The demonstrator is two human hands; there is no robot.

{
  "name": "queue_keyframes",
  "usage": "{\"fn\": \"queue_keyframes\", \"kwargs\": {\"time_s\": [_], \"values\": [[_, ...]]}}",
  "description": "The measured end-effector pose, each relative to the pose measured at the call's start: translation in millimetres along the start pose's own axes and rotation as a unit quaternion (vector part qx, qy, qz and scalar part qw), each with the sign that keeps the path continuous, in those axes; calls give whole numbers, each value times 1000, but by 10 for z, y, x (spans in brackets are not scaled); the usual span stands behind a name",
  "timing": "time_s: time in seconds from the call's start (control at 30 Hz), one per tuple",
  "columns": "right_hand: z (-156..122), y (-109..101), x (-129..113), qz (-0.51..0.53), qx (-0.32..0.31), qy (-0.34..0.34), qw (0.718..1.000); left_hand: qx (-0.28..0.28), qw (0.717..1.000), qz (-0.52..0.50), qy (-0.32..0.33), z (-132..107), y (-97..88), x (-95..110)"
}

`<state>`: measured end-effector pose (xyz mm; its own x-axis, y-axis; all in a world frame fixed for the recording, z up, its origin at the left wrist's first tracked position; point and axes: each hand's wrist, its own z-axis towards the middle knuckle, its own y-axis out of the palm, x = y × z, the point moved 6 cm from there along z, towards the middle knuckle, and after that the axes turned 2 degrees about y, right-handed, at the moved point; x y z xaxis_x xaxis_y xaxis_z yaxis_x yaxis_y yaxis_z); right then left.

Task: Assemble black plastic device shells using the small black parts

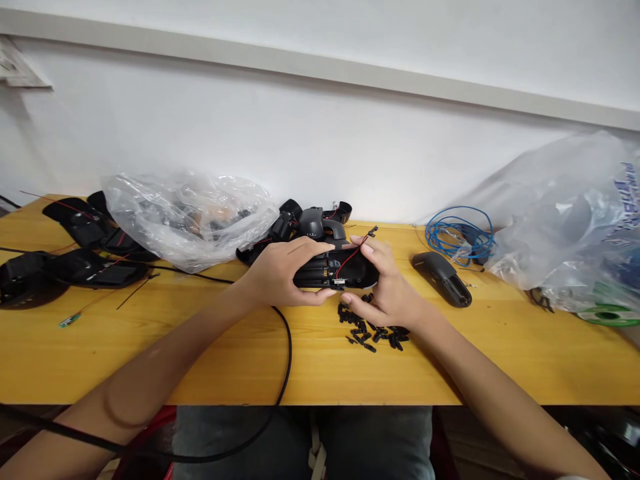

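Both hands hold a black plastic housing above the table, its inner side facing me. Inside it are dark cylindrical parts, a small white connector at the lower edge, and a thin red and black wire rising to a small black piece. My left hand grips the left end, thumb and fingers on opposite edges. At the right end, my right hand is closed around the housing, fingers behind the wire. Below it lies a scattered pile of small black plastic pieces.
More black housings with wires lie at the left, beside a clear plastic bag. Others stand behind my hands. To the right are a black shell, coiled blue cable and a plastic bag. A black cable loops over the table's front edge.
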<state>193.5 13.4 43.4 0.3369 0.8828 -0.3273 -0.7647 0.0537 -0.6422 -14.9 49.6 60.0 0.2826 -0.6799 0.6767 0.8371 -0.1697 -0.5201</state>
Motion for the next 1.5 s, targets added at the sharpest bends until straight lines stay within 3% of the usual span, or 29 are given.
{"fn": "queue_keyframes", "kwargs": {"time_s": [0.1, 0.3, 0.63, 0.93, 1.17, 1.27, 1.4, 1.5], "values": [[8, 13, -22, 7, 1, -3, 1000, -2, 999, 20, 32, -17, 35, 21], [-15, 30, -22, 19, 43, -34, 998, -11, 976, 131, 172, -94, 119, 127], [-47, 107, -62, 83, 80, -7, 993, 8, 952, 200, 231, -162, 160, 264], [-67, 184, -114, 86, 75, 74, 991, 12, 984, 111, 136, -167, 203, 203], [-159, 272, 89, 148, 19, 196, 969, -65, 997, 50, -6, -96, 224, -44], [-138, 220, 80, 135, 5, 159, 978, -69, 995, 65, 16, -103, 207, -9], [-76, 109, -20, 92, 44, 66, 993, -45, 993, 91, 64, -142, 216, 93], [-81, 139, -34, 105, 53, 90, 989, -30, 994, 85, 54, -146, 237, 114]]}}
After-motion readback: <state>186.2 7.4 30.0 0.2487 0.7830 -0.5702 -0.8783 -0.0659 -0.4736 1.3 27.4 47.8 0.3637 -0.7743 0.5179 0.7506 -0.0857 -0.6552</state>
